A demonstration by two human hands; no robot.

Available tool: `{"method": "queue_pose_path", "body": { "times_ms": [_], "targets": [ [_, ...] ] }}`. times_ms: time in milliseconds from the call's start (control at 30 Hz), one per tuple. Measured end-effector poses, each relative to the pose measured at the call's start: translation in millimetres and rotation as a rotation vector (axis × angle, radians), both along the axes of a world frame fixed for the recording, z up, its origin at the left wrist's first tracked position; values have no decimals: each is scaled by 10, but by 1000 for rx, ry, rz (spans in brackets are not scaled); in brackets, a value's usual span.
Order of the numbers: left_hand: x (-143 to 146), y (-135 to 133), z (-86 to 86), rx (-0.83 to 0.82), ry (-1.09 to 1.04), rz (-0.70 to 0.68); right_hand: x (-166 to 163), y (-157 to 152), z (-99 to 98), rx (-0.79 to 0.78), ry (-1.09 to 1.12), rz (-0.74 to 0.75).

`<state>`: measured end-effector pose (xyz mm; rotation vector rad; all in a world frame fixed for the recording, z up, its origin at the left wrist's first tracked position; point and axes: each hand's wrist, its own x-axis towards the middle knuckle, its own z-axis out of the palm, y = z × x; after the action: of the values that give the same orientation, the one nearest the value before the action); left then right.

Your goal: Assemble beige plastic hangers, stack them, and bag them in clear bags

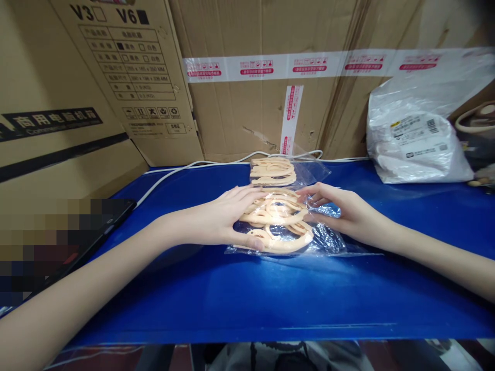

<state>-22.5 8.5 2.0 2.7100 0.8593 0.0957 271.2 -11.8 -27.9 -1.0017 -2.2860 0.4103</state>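
A clear plastic bag (278, 246) lies flat on the blue tabletop, with several pale beige curved loops (284, 219) inside; I cannot tell their kind. My left hand (232, 216) rests on the bag's left side, fingers stretched forward and thumb spread toward me. At the bag's right side is my right hand (328, 206), its fingers bent and its thumb apart from them, touching the crumpled plastic. Just behind this bag lies a second clear bag of similar beige pieces (273, 171), close to my left fingertips.
A large cardboard box (255, 113) stands along the back, and a printed carton (150, 113) at the left. A white cable (185, 166) runs along the rear edge. The white plastic parcel (417, 147) sits back right. A dark flat device (116, 219), partly blurred, lies left.
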Motion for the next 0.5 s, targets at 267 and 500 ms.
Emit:
{"method": "queue_pose_path", "body": {
  "times_ms": [267,500],
  "targets": [
    [72,-50,60,-23,-25,16,-19,3,-52,14,49,29],
    [66,-33,7,7,-31,-7,-39,20,-97,-33,100,31]
  ]
}}
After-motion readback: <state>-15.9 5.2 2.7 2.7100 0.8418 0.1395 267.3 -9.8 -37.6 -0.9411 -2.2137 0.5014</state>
